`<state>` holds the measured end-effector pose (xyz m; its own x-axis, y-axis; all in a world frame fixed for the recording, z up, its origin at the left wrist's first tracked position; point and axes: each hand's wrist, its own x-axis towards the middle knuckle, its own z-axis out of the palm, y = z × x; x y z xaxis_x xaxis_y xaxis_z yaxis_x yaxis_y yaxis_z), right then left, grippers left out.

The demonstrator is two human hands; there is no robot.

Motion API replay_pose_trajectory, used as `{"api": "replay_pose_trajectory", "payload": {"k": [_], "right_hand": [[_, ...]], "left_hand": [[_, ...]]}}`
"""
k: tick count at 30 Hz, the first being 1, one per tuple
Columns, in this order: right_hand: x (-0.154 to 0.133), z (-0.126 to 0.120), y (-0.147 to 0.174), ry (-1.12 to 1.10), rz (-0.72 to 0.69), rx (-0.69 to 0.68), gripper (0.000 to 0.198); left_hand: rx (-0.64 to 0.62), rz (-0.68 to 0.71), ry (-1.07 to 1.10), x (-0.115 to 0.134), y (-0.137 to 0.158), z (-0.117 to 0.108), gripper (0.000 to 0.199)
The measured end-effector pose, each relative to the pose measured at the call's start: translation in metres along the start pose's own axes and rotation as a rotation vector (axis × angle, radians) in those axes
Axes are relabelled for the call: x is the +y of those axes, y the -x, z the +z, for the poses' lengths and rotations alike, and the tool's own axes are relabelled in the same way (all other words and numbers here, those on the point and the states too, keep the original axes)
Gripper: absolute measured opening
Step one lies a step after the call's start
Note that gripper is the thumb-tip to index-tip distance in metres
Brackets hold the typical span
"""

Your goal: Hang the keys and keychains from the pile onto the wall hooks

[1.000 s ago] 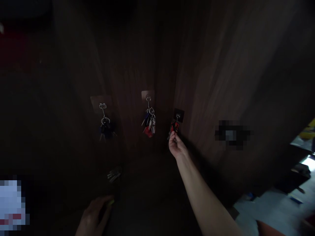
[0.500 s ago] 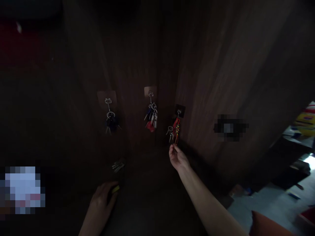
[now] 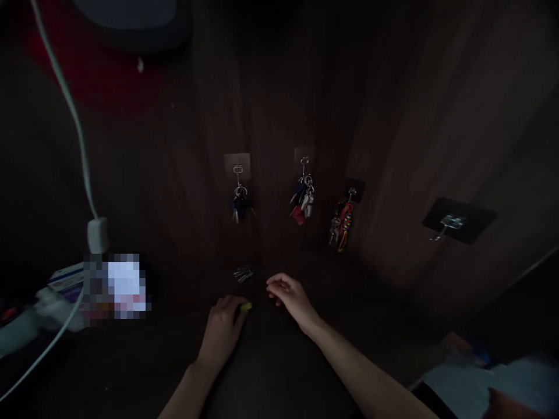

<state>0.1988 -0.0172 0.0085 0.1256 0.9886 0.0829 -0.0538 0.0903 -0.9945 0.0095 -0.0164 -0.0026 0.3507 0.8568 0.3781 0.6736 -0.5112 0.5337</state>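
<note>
On the dark wooden surface, my left hand [image 3: 223, 326] has its thumb and forefinger closed on a small yellow-green piece [image 3: 247, 306], its kind too dim to make out. Just beyond it lies a loose bunch of keys [image 3: 244, 273]. My right hand [image 3: 292, 295] hovers to the right of these keys, fingers loosely curled and apart, with nothing visible in them. Three key bunches hang on wall hooks: one with dark blue tops [image 3: 240, 205], one with a red piece [image 3: 303, 199], and one with a colourful braided cord [image 3: 345, 224].
A bare hook on a black plate [image 3: 454, 221] is fixed to the right-hand panel. At left, a white cable [image 3: 72, 110] hangs down past small boxes [image 3: 65, 285]. A dark rounded object [image 3: 131, 26] and something red are at the upper left.
My right hand has come away from the braided-cord keys, moving left and down near the loose keys. My left hand stays by the yellow-green piece. The view has turned left.
</note>
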Motion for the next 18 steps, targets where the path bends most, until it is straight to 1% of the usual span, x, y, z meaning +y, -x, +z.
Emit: {"api": "replay_pose_trajectory", "payload": {"k": [2,3,5,7,10,14,18], "right_hand": [[0.003,0.009,0.009,0.294,-0.178,-0.133,0.011],[0.005,0.012,0.013,0.404,-0.256,-0.180,0.013],[0.009,0.015,0.018,0.546,-0.357,-0.233,0.019],[0.012,0.016,0.019,0.614,-0.399,-0.254,0.021],[0.015,0.015,0.017,0.631,-0.383,-0.233,0.018],[0.015,0.016,0.015,0.563,-0.302,-0.207,0.015],[0.012,0.016,0.016,0.454,-0.202,-0.207,0.020]], "left_hand": [[-0.003,0.007,0.014,0.003,0.002,0.000,0.020],[0.001,0.006,0.021,0.003,0.003,0.000,0.020],[0.007,0.006,0.040,0.003,0.004,0.000,0.020],[0.022,0.009,0.078,0.001,0.005,0.000,0.019],[0.067,0.014,0.201,-0.002,0.006,0.001,0.018],[0.132,-0.045,0.377,-0.003,0.005,0.002,0.016],[0.150,-0.070,0.442,-0.001,0.003,0.002,0.015]]}}
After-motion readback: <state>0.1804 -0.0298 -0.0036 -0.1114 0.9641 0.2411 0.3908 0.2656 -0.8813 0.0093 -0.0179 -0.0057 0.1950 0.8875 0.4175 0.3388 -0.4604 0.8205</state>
